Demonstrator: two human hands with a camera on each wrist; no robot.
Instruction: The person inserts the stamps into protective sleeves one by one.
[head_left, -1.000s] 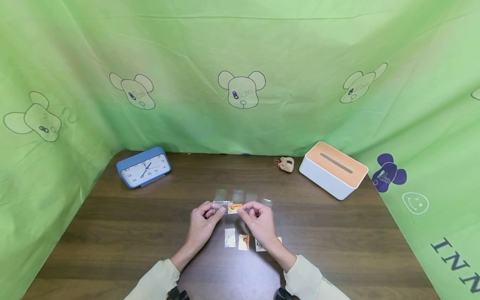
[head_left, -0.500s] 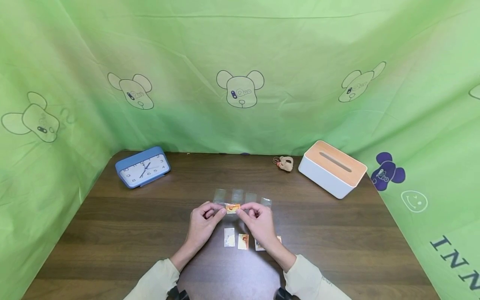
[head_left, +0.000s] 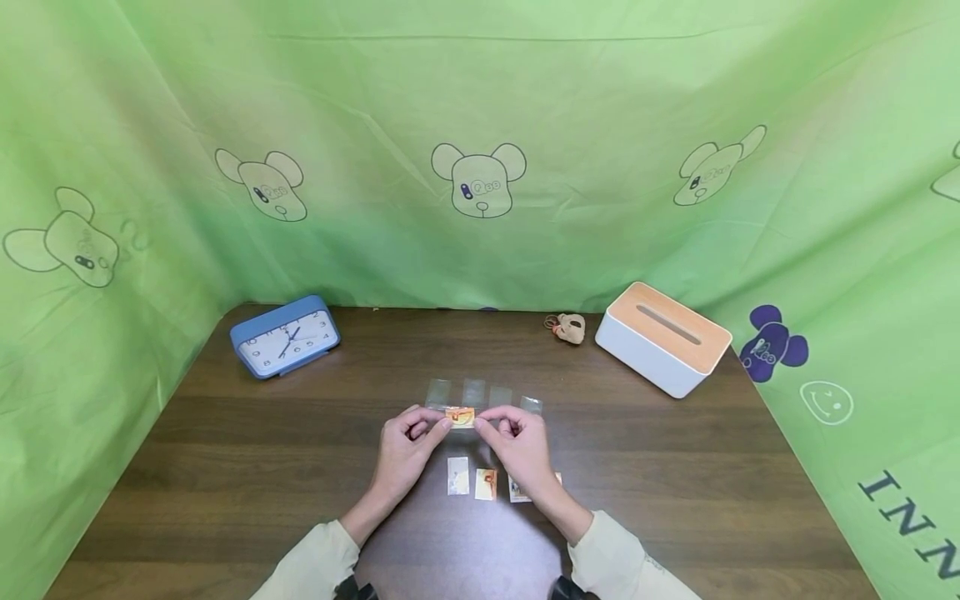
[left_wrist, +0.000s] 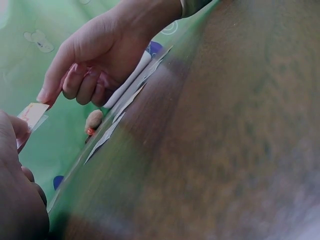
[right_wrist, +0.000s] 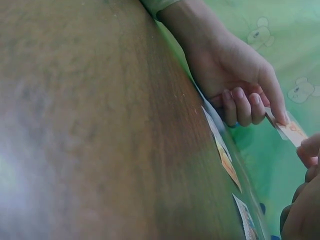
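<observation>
Between my hands is a small yellow-orange picture card (head_left: 460, 417) in a clear plastic sleeve (left_wrist: 40, 123). My left hand (head_left: 403, 446) pinches its left end between thumb and forefinger. At the other end, my right hand (head_left: 521, 446) pinches with thumb and forefinger. Both wrist views show the card held up above the table, with sleeve film beyond its edges. Closer to me lie a pale card (head_left: 458, 477), an orange card (head_left: 486, 484) and another printed card (head_left: 518, 490), partly hidden by my right wrist. Several clear sleeves (head_left: 473, 392) lie just beyond my hands.
A blue alarm clock (head_left: 286, 335) stands at the back left of the wooden table (head_left: 225, 467). At the back right are a small beige trinket (head_left: 572, 328) and a white tissue box (head_left: 666, 340) with a wood-look lid. Green printed cloth (head_left: 360, 250) surrounds the table.
The card has slid left toward my left hand, deeper into the clear sleeve, and my right fingers have followed slightly left. My left hand has stayed almost in place.
</observation>
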